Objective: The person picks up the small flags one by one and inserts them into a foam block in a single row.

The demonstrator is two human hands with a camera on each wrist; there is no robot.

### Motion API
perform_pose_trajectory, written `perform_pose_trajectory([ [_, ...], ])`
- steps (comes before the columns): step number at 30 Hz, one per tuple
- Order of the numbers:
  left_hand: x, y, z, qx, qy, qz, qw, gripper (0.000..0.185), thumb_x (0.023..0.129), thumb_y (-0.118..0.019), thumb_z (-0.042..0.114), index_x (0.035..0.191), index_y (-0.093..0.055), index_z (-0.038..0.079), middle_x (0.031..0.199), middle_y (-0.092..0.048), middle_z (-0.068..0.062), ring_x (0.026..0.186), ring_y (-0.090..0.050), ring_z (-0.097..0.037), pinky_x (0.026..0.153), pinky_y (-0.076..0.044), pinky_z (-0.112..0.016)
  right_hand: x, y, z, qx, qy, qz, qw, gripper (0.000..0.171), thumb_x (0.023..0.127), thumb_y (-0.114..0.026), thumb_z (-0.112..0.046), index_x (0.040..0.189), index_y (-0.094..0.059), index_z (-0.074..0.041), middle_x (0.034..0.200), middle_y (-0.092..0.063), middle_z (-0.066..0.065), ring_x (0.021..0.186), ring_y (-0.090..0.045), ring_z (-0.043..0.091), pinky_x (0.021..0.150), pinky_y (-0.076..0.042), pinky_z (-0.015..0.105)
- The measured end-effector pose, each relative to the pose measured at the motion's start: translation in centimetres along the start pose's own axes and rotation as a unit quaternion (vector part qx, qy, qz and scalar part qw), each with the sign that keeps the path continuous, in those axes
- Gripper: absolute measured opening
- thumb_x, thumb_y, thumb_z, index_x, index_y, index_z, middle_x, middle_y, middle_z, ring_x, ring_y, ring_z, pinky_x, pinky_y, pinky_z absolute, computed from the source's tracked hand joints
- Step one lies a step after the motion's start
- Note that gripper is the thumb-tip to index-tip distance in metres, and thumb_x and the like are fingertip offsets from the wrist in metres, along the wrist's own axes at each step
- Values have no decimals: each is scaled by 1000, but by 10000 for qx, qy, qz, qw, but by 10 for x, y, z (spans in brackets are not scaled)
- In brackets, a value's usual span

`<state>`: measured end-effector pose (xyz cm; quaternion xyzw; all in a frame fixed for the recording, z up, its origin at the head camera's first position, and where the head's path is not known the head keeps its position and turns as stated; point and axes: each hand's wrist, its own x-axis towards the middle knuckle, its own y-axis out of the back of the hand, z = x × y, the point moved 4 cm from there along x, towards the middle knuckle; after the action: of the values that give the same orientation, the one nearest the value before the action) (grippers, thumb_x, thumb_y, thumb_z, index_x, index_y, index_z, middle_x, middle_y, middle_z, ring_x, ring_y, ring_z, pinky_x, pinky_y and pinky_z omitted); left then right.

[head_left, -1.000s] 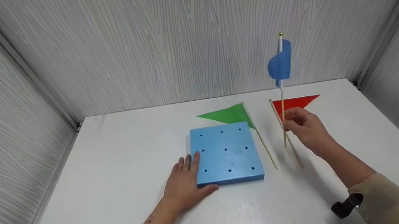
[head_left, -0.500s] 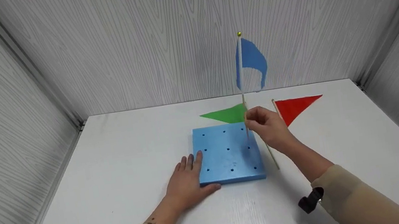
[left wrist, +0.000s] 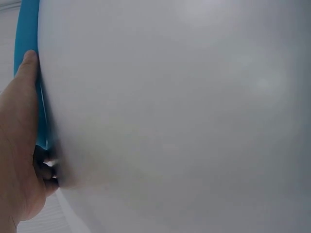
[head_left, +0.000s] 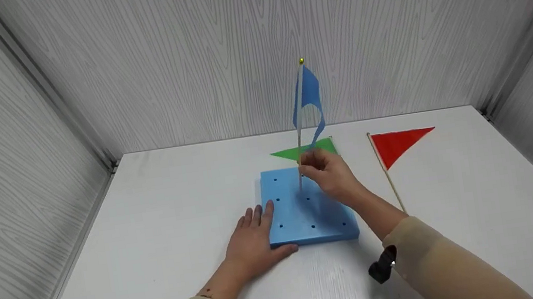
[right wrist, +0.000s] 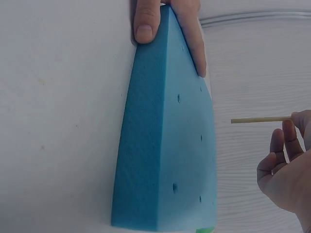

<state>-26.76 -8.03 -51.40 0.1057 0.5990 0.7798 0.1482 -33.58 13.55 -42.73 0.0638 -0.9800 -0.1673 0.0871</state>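
A square blue foam block point(head_left: 309, 211) with several small holes lies flat on the white table point(head_left: 152, 228). My left hand point(head_left: 253, 240) rests flat against its left side, fingers straight and thumb along the front edge; the left wrist view shows the thumb point(left wrist: 22, 97) against the block's edge point(left wrist: 26, 39). My right hand point(head_left: 309, 165) pinches the thin wooden stick of a blue flag point(head_left: 305, 94) and holds it upright, its lower end just above the block's middle. In the right wrist view the stick point(right wrist: 260, 120) juts from my right hand point(right wrist: 293, 122) over the block point(right wrist: 170, 145).
A green flag point(head_left: 306, 150) lies flat just behind the block. To the right lies a red flag point(head_left: 399, 144) on its stick. Grey wood-grain walls point(head_left: 231, 45) close in the table at the back and on both sides.
My right hand has carried the upright blue flag leftward, from over the red flag to over the blue block. The left hand has stayed against the block.
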Motion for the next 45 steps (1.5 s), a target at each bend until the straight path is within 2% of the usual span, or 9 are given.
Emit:
perform_pose_trajectory([
  [6, 0, 0, -3, -55, 18, 11, 10000, 118, 89, -54, 86, 171, -15, 10, 171, -27, -24, 159, -23, -43, 127, -23, -55, 6, -21, 4, 131, 149, -118, 9997, 17, 106, -67, -12, 120, -70, -3, 111, -69, 7, 103, -63, 23, 90, -53, 35],
  [12, 1, -3, -3, 2, -8, 18, 10000, 119, 89, -51, 88, 171, -16, 10, 171, -27, -24, 158, -24, -43, 127, -24, -56, 8, -37, 9, 328, -30, -136, 9994, 9, 105, -68, -12, 113, -72, -10, 109, -70, 5, 102, -63, 21, 88, -52, 34],
  [16, 1, -3, -3, 34, -36, 61, 10000, 118, 89, -50, 88, 171, -17, 9, 170, -28, -24, 158, -25, -44, 126, -25, -56, 10, -45, 8, 365, -36, -121, 9993, 10, 105, -69, -12, 113, -73, -9, 109, -70, 4, 102, -63, 21, 90, -52, 35],
  [21, 1, -3, -3, 38, -63, 92, 9999, 118, 90, -51, 88, 171, -18, 8, 170, -29, -25, 157, -26, -44, 126, -26, -57, 11, -50, 6, 301, 40, -138, 9994, 7, 105, -69, -13, 110, -74, -13, 108, -71, 3, 104, -64, 21, 93, -53, 37],
  [26, 1, -4, -1, 50, -83, -17, 10000, 119, 90, -50, 88, 171, -16, 8, 170, -28, -25, 158, -25, -43, 126, -26, -56, 9, -53, 10, 155, 59, -125, 9998, 9, 105, -69, -12, 111, -74, -13, 109, -71, 3, 103, -64, 20, 91, -54, 36],
  [36, 0, -3, 0, 119, -117, 43, 9999, 117, 91, -53, 86, 170, -19, 7, 170, -30, -25, 157, -28, -44, 126, -27, -56, 10, -61, 16, -153, 22, -254, 9996, 16, 106, -66, -12, 118, -71, -4, 105, -69, 2, 98, -62, 20, 84, -53, 34],
  [43, 2, -6, 0, 112, -88, -37, 9999, 118, 90, -53, 86, 171, -17, 7, 170, -27, -25, 158, -25, -44, 126, -26, -56, 10, -64, 17, -251, -90, -297, 9992, 10, 106, -66, -11, 114, -70, -13, 105, -68, 1, 97, -62, 21, 82, -53, 33],
  [45, 2, -7, 0, 113, -85, -47, 9999, 118, 90, -53, 86, 171, -17, 8, 171, -27, -25, 158, -25, -44, 126, -26, -56, 10, -65, 18, -220, -147, -319, 9991, 10, 107, -65, -11, 115, -70, -12, 106, -68, 2, 98, -62, 21, 83, -53, 33],
])
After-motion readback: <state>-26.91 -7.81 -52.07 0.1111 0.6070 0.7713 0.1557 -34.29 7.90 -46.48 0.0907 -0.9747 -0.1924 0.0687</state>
